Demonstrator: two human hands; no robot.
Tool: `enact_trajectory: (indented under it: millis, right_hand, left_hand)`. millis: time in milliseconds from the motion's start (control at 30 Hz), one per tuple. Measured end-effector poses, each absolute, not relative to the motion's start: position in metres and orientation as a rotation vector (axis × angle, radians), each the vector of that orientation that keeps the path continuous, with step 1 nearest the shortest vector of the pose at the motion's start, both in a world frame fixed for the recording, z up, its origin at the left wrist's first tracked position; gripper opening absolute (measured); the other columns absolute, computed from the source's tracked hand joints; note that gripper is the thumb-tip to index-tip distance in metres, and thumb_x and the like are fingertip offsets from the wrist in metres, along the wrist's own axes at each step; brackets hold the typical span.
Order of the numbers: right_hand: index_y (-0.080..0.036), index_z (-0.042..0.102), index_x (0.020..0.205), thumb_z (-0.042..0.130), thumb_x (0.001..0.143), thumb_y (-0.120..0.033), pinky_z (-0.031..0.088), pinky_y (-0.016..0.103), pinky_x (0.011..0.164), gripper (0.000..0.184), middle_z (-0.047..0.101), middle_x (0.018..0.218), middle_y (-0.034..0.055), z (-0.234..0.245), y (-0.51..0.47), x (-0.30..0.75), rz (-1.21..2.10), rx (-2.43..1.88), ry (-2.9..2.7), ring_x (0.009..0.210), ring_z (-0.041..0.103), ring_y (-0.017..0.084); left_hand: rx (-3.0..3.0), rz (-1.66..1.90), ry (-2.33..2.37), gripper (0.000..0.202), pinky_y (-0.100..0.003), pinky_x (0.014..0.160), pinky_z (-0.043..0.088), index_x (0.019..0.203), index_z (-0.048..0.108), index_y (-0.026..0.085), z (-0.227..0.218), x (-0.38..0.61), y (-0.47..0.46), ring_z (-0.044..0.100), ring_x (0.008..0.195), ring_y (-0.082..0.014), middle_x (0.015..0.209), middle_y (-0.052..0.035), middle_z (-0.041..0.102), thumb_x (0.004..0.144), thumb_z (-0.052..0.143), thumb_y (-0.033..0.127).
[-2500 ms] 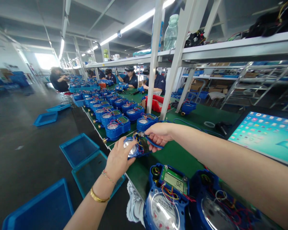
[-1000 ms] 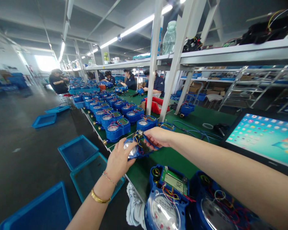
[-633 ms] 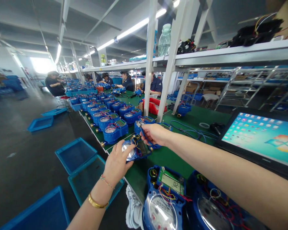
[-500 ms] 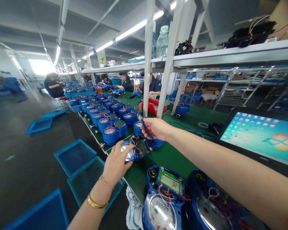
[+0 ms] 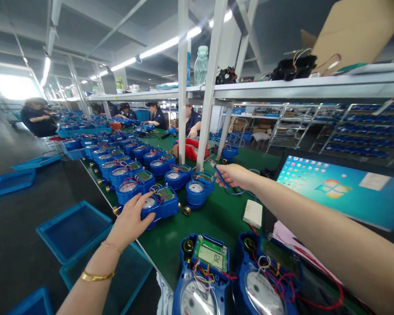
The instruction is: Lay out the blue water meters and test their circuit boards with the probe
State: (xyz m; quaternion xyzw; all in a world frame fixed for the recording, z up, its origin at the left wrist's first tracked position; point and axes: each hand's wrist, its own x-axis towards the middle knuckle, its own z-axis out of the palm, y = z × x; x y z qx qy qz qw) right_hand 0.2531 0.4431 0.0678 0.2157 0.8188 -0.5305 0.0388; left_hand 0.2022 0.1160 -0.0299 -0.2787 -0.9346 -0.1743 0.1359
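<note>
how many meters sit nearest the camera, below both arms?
2: one water meter with a lit green display at bottom centre, one wired water meter just right of it. Both are cropped by the frame edge.

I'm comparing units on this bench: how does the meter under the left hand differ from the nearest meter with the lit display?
The meter under the left hand lies farther along the green bench; the near meter lies at the bottom edge of the view. The left hand grips the far meter; nothing touches the near one. The near meter's display reads digits; the far one's cannot be read. Both are blue, open-topped, with a dial and coloured wires.
</note>
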Motion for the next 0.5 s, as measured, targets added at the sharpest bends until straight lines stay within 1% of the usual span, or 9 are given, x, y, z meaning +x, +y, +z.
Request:
enact_trajectory:
  millis: [100, 233, 333, 400, 500]
  right_hand:
    - [-0.011, 0.056, 0.091, 0.038, 0.099, -0.04, 0.047, 0.024, 0.056, 0.035, 0.06, 0.075, 0.0018, 0.06, 0.459, 0.263, -1.477, 0.672, 2.541, 0.059, 0.056, 0.011]
    - [-0.011, 0.058, 0.092, 0.047, 0.096, -0.038, 0.051, 0.029, 0.063, 0.029, 0.061, 0.08, 0.0024, 0.038, 0.482, 0.277, -1.209, 0.733, 2.509, 0.066, 0.06, 0.013]
    - [-0.011, 0.06, 0.093, 0.057, 0.091, -0.033, 0.052, 0.036, 0.075, 0.022, 0.062, 0.091, 0.0048, 0.016, 0.491, 0.283, -1.064, 0.751, 2.529, 0.08, 0.062, 0.017]
    - [-0.012, 0.061, 0.097, 0.062, 0.088, -0.032, 0.05, 0.04, 0.083, 0.022, 0.061, 0.102, 0.0068, 0.006, 0.494, 0.286, -1.042, 0.723, 2.609, 0.093, 0.06, 0.02]
    - [-0.013, 0.061, 0.102, 0.06, 0.089, -0.036, 0.047, 0.042, 0.09, 0.026, 0.06, 0.111, 0.008, 0.006, 0.501, 0.297, -1.093, 0.665, 2.768, 0.102, 0.057, 0.022]
  left_hand:
    - [-0.818, -0.501, -2.71, 0.054, -0.049, 0.107, 0.032, 0.136, 0.036, 0.023, -0.033, 0.204, 0.116, 0.035, 0.13, -0.03, 0.135, -0.0134, 0.041, 0.085, 0.044, 0.041]
    - [-0.814, -0.479, -2.696, 0.057, -0.047, 0.108, 0.03, 0.137, 0.034, 0.022, -0.034, 0.205, 0.116, 0.035, 0.13, -0.0294, 0.136, -0.0137, 0.037, 0.086, 0.04, 0.046]
    - [-0.815, -0.453, -2.672, 0.057, -0.046, 0.109, 0.029, 0.139, 0.03, 0.02, -0.031, 0.209, 0.123, 0.032, 0.131, -0.0285, 0.136, -0.0135, 0.037, 0.089, 0.036, 0.046]
    - [-0.781, -0.423, -2.658, 0.057, -0.045, 0.109, 0.029, 0.139, 0.028, 0.02, -0.027, 0.213, 0.128, 0.031, 0.132, -0.0278, 0.138, -0.0125, 0.035, 0.09, 0.033, 0.047]
    - [-0.748, -0.343, -2.59, 0.066, -0.043, 0.109, 0.029, 0.138, 0.029, 0.017, -0.024, 0.215, 0.125, 0.033, 0.132, -0.0281, 0.14, -0.0116, 0.035, 0.087, 0.027, 0.059]
